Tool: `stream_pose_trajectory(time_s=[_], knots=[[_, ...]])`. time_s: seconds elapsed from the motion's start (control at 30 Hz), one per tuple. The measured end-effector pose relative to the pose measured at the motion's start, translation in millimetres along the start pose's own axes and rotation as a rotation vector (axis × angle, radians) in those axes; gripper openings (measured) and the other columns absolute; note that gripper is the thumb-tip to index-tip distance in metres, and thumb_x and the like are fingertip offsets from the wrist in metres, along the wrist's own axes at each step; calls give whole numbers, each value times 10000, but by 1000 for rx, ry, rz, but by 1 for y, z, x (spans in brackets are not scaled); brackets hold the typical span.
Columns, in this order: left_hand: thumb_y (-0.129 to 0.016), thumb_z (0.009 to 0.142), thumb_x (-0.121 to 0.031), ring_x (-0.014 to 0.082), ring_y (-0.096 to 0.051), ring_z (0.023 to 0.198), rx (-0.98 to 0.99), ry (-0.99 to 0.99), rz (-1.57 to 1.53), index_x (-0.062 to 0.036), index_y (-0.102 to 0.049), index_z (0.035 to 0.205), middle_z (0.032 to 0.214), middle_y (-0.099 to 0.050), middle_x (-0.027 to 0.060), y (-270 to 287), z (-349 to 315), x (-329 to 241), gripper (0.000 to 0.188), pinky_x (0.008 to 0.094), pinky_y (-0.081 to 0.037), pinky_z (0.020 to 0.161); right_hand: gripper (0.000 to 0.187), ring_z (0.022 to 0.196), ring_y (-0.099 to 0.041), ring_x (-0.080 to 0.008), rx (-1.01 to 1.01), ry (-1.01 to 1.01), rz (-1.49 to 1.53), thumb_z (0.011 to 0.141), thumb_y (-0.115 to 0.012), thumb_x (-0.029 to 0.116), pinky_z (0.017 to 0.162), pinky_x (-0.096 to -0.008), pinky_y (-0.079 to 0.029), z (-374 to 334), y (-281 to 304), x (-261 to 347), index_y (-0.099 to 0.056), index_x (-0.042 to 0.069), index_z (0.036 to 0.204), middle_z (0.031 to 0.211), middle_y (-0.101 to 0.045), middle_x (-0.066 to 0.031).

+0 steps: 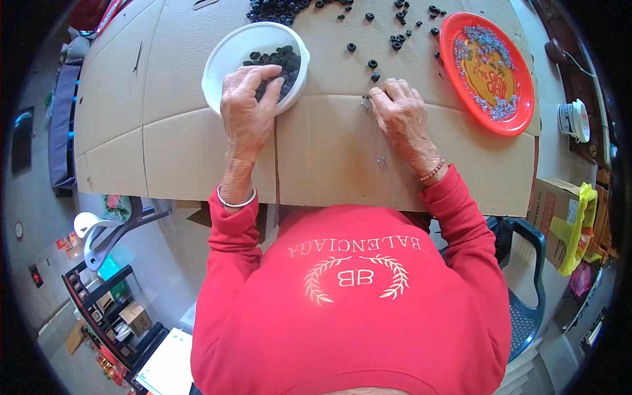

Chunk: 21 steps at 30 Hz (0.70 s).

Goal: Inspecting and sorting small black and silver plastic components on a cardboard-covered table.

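My left hand is over the rim of a round white bowl. Its thumb and forefinger stand a little apart above small black ring-shaped parts, and I see nothing between them. On the cardboard to the right rests my right hand, fingers bent down and drawn together; whatever they pinch, if anything, is hidden. Tiny silvery pieces lie by its fingertips, and a few more clear ones lie nearer to me. Just beyond the fingers sits a single black part.
A red oval plate with many tiny silvery pieces stands at the right. Beyond the bowl is a heap of black parts, with several loose ones scattered rightward. Flattened cardboard covers the table. A dark green chair stands beside me.
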<state>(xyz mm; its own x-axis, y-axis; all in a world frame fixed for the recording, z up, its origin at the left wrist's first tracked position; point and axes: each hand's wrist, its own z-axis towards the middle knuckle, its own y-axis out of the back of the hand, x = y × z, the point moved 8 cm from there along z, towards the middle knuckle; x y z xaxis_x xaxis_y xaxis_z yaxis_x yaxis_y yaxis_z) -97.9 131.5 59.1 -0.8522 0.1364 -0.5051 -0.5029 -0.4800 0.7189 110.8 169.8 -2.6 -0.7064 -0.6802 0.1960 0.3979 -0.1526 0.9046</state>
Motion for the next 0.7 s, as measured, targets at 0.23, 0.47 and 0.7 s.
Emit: stream_pose_trajectory(time_s=[0.23, 0.47, 0.7], knots=[[-757, 655, 5, 238, -574, 869, -272, -183, -62, -65, -667, 907, 909, -630, 86, 16, -19, -49, 277, 346, -456, 772, 151, 875, -577, -249, -73, -12, 94, 763, -659, 81, 716, -359, -457, -23, 21, -9, -607, 49, 901, 890, -590, -78], [-732, 698, 0, 242, -594, 870, 175, -50, -323, -49, -661, 955, 932, -629, 91, -72, -54, -56, 271, 330, -481, 764, 167, 721, -602, -222, -160, -234, 607, 748, -652, -47, 610, -302, -485, -45, 22, -30, -590, 17, 891, 829, -580, -102], [-715, 722, -69, 251, -535, 863, 202, -103, -205, -66, -653, 954, 891, -569, 82, -106, -36, -55, 240, 344, -455, 748, 162, 749, -594, -261, -282, -101, 472, 735, -656, -41, 648, -345, -486, -46, 27, -25, -598, 16, 875, 837, -582, -109]])
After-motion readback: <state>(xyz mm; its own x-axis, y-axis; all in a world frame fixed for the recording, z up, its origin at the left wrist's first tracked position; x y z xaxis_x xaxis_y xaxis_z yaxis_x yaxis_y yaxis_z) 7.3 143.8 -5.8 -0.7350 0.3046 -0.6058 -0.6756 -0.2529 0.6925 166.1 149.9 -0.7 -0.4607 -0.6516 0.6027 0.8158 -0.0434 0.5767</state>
